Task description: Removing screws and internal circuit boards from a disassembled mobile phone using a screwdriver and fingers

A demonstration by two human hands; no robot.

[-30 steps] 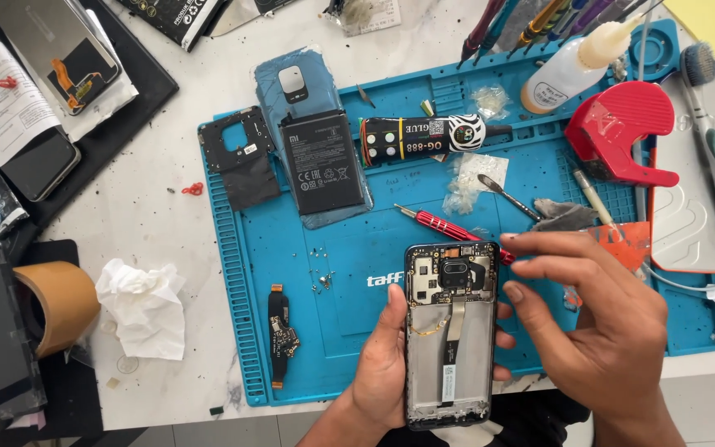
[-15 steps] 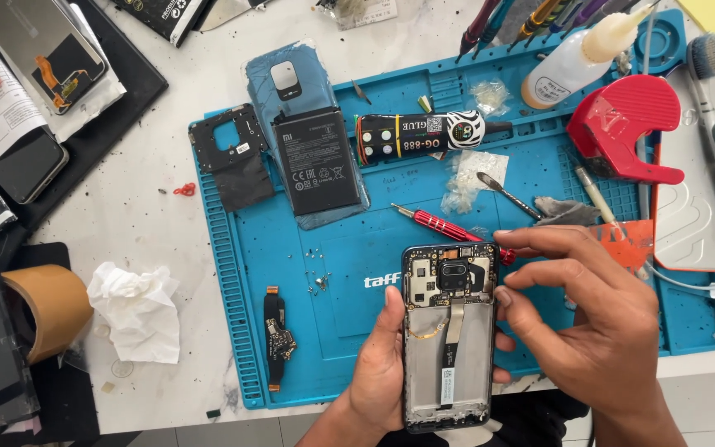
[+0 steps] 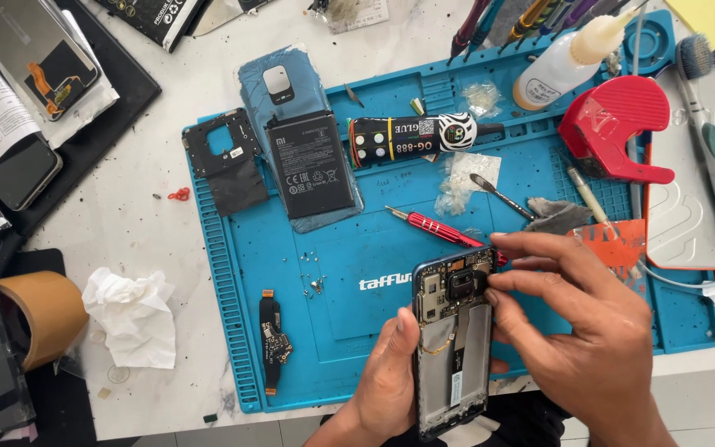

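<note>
over blue mat [image 3: 308, 331], left hand [image 3: 386, 385] gripping opened phone [image 3: 453, 343], right hand [image 3: 589, 339] fingers pinching its top

We see a white table [image 3: 126, 223] with a blue mat [image 3: 357, 331] spread on it. On the mat lie a battery [image 3: 309, 164] on a back cover [image 3: 268, 83], a black plate [image 3: 223, 157], a glue tube [image 3: 411, 136], a red screwdriver [image 3: 436, 228], a flex cable [image 3: 273, 339], loose screws [image 3: 314, 281] and a red tool [image 3: 618, 124]. Straight on the table lie a crumpled tissue [image 3: 130, 314], a tape roll [image 3: 39, 314] and a dark phone [image 3: 14, 174] on a black pad [image 3: 117, 99].
</note>
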